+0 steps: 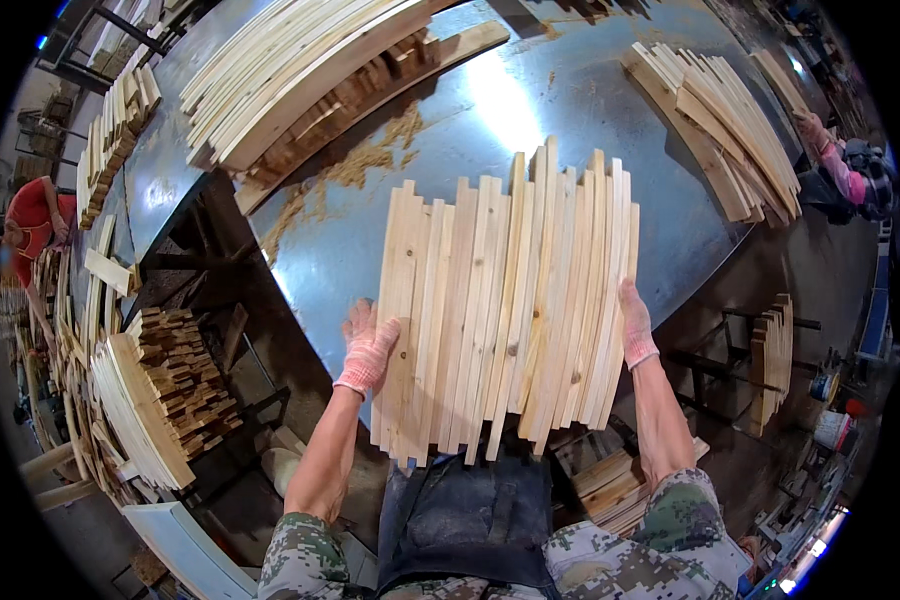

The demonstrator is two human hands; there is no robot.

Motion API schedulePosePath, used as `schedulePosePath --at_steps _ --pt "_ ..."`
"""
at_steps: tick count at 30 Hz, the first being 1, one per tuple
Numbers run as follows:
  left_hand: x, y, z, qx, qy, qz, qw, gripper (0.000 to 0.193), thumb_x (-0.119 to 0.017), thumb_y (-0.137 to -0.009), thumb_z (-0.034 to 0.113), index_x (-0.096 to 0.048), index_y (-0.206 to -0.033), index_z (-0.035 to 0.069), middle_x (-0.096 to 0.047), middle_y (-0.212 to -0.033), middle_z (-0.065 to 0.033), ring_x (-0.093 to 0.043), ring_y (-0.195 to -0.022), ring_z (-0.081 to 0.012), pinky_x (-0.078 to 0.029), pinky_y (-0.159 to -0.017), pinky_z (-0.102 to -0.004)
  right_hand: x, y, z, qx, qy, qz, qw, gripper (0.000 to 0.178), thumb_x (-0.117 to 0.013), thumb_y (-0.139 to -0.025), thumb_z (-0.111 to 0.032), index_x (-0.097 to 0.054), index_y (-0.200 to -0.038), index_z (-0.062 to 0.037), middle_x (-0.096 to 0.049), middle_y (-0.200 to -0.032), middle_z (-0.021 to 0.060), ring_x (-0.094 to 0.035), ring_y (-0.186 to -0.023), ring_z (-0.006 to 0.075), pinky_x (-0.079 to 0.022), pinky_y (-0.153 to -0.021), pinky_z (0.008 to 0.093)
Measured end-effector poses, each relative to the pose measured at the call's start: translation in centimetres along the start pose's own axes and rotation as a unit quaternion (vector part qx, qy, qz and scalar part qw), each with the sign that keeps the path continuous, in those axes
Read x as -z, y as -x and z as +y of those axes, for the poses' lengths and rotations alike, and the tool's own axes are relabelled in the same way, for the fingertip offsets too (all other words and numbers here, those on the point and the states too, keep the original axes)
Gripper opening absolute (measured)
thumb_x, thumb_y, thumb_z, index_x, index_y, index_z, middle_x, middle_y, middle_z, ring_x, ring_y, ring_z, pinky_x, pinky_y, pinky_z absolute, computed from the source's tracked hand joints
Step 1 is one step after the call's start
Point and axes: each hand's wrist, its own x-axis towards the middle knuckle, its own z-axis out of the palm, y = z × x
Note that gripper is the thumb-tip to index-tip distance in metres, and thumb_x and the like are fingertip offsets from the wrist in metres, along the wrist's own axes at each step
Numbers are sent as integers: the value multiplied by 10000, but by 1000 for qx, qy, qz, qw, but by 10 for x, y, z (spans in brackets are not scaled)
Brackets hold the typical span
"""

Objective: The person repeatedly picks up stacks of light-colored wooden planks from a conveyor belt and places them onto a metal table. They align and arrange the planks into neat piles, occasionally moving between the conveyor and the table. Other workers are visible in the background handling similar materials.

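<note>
The left hand (369, 348) and right hand (636, 325), in pink-and-white knit gloves (363, 370), grip pale, narrow wooden strips (505, 310) from both sides, over a shiny blue-grey metal desk's (685, 235) near edge, seemingly gathered already, ends left uneven.

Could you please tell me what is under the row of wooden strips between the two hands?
The metal table shows around the upper part of the wooden strips, and a dark apron shows below their near ends. The strips cover whatever lies directly beneath them.

Metal table (685, 250) with sawdust (354, 168) and stacked wooden strips (305, 65)
</note>
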Motion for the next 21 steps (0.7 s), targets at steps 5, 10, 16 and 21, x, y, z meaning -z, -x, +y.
schedulePosePath --at_steps 5,10,16,21 --pt "1 70 -59 31 445 -82 891 951 -730 -961 413 -243 -1687 38 -333 -1695 -201 -291 -1580 -333 -273 -1276 -462 -13 82 72 -28 -5 -2 1000 580 -618 -1071 -467 -554 -1476 -57 -670 -1362 118 -675 -1204 280 -562 -1048 447" --pt "27 123 -76 82 549 -158 817 1001 -819 -881 261 -247 -1662 10 -515 -1535 -139 -550 -1362 -257 -455 -1163 -430 -2 131 120 -34 1 22 999 592 -628 -1063 -454 -536 -1495 -59 -666 -1370 121 -667 -1221 294 -557 -1061 466" --pt "16 152 -108 131 555 -170 804 929 -891 -806 286 -398 -1531 -22 -623 -1368 -137 -624 -1233 -235 -512 -1095 -411 3 145 130 -50 42 -19 998 582 -682 -1027 -410 -550 -1469 -55 -692 -1320 111 -692 -1172 278 -579 -1024 462" --pt "-11 175 -136 111 628 -153 755 796 -893 -792 253 -480 -1422 -3 -636 -1305 -106 -626 -1179 -192 -521 -1070 -398 -20 147 123 -88 22 -72 993 547 -695 -996 -377 -601 -1395 -15 -715 -1265 138 -722 -1108 306 -609 -973 460"
